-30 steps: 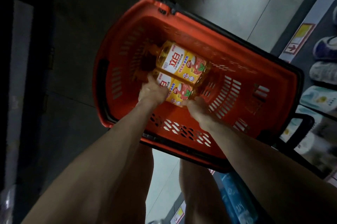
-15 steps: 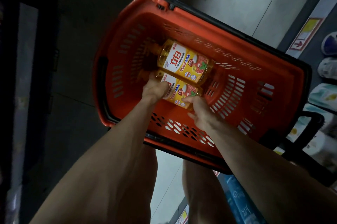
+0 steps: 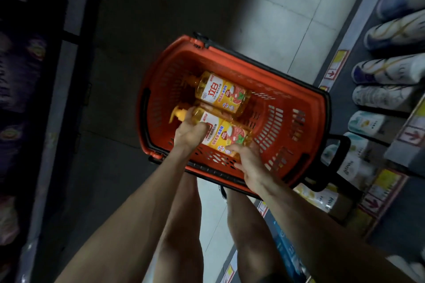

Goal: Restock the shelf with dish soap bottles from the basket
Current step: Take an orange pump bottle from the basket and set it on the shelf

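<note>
A red plastic basket (image 3: 296,107) stands on the floor below me. Two yellow dish soap bottles with pump tops lie on their sides in it. The farther bottle (image 3: 222,94) rests untouched on the basket floor. The nearer bottle (image 3: 227,133) is raised a little, its pump pointing left. My left hand (image 3: 189,132) grips it around the neck end. My right hand (image 3: 247,159) holds its base end, fingers curled under it.
A shelf on the right holds rows of wrapped packs (image 3: 388,70) with price tags (image 3: 334,67) along its edge. The basket's black handle (image 3: 335,163) sticks out toward that shelf. A dark shelf unit (image 3: 27,98) runs along the left. My legs stand just behind the basket.
Both hands have lifted the nearer bottle up and toward me, away from the other bottle. The view has pulled back and shows more of the right shelf.
</note>
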Motion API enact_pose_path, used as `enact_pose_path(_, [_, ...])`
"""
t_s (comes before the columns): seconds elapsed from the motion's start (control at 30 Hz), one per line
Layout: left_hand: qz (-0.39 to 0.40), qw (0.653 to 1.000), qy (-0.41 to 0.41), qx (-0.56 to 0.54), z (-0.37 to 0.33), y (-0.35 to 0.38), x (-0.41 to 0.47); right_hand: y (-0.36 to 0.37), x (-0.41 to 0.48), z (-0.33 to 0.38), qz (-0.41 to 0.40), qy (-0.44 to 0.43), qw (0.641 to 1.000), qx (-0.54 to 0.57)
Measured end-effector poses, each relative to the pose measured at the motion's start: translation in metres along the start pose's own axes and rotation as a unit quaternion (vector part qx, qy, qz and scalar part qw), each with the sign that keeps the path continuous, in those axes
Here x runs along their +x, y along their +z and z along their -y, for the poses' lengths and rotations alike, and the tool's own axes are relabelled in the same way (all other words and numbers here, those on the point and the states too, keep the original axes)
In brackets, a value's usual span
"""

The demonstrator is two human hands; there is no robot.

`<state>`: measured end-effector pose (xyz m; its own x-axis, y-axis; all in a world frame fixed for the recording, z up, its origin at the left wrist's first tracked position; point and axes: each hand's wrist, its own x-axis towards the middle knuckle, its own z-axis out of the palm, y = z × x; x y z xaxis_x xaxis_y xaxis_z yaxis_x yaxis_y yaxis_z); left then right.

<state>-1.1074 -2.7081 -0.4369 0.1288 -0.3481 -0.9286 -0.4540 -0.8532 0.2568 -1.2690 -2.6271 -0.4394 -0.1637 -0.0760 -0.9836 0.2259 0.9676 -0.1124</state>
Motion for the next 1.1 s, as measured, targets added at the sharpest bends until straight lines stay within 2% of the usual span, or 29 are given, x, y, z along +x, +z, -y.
enact_pose_path(0.23, [-0.014, 1.0, 0.012, 0.003, -0.033, -0.039, -0.097, -0.007, -0.095, 0.013, -0.054, -0.063, 0.996, -0.028])
enact_pose_path(0.53, [-0.044, 0.996, 0.075, 0.002, -0.077, -0.101, -0.227, -0.018, -0.243, 0.052, -0.033, -0.143, 0.988, -0.039])
enact_pose_path(0.73, [-0.073, 0.99, 0.123, 0.009, -0.11, -0.154, -0.318, -0.02, -0.339, 0.083, -0.012, -0.244, 0.969, -0.045])
enact_pose_path(1.1, [-0.172, 0.965, 0.199, 0.009, -0.136, -0.229, -0.437, -0.023, -0.449, 0.134, 0.019, -0.36, 0.931, -0.061])
